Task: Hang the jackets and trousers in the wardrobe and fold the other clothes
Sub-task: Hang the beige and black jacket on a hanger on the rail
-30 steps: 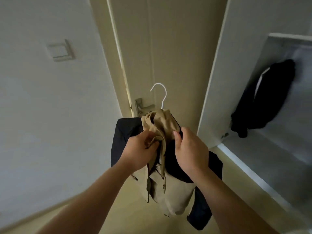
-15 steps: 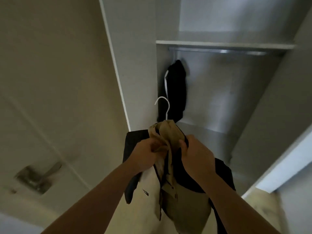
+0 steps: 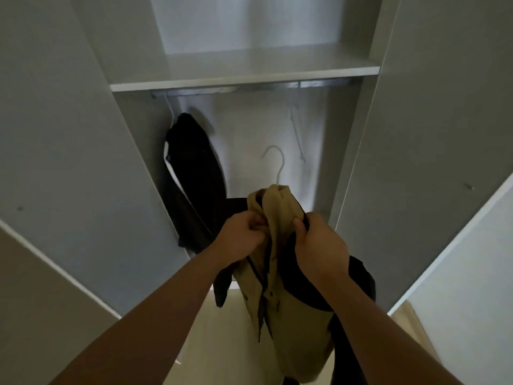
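Observation:
A tan and black jacket (image 3: 288, 323) hangs on a white hanger whose hook (image 3: 277, 165) sticks up above its collar. My left hand (image 3: 241, 237) grips the tan collar on the left, and my right hand (image 3: 319, 245) grips the collar and black lining on the right. I hold the jacket in front of the open wardrobe, below the metal rail (image 3: 249, 88). A dark garment (image 3: 194, 179) hangs from the rail at the wardrobe's left end.
A white shelf (image 3: 244, 76) sits just above the rail. An empty white hanger (image 3: 297, 129) hangs on the rail right of centre. Grey wardrobe side panels (image 3: 83, 134) and open doors flank the opening. Pale floor shows below.
The view has swung from the room door to face straight into the wardrobe. Both hands keep their hold on the jacket collar, and the jacket now sits centred before the opening.

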`<action>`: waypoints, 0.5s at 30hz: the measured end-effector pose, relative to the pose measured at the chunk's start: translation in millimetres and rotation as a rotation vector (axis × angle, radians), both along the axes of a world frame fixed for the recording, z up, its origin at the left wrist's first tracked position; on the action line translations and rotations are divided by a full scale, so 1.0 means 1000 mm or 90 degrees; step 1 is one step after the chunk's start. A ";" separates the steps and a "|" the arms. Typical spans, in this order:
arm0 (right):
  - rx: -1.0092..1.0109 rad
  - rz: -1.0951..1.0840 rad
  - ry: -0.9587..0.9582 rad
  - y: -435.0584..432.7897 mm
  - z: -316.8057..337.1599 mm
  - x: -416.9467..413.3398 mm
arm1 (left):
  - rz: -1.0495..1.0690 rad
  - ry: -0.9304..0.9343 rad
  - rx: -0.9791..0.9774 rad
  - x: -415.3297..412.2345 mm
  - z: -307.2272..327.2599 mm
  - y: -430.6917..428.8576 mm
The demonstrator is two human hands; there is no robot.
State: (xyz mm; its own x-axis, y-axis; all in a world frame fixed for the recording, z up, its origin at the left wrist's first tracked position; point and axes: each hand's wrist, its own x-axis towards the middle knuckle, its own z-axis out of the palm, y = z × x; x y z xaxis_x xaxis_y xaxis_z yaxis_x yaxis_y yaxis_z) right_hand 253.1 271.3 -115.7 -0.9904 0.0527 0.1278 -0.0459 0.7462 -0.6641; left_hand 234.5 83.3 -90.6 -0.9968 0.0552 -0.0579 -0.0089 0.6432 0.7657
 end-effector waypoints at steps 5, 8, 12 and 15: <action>0.030 -0.096 0.046 -0.009 0.003 -0.081 | 0.008 -0.045 -0.013 -0.094 0.002 0.004; 0.003 -0.071 0.011 -0.016 0.014 -0.131 | -0.001 -0.054 -0.017 -0.149 0.003 -0.004; -0.026 -0.047 -0.033 -0.030 0.022 -0.188 | -0.019 -0.029 -0.022 -0.213 0.001 -0.019; 0.005 -0.091 -0.009 -0.050 0.022 -0.226 | -0.065 0.006 -0.060 -0.264 -0.005 -0.030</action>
State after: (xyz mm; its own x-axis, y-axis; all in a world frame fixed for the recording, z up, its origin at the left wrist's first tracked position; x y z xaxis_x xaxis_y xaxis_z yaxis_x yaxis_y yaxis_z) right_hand 27.2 221.7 -93.7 -0.9747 0.1921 0.1147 0.0702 0.7495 -0.6582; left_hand -29.5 53.1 -95.6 -0.9869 0.1504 -0.0588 0.0663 0.7095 0.7016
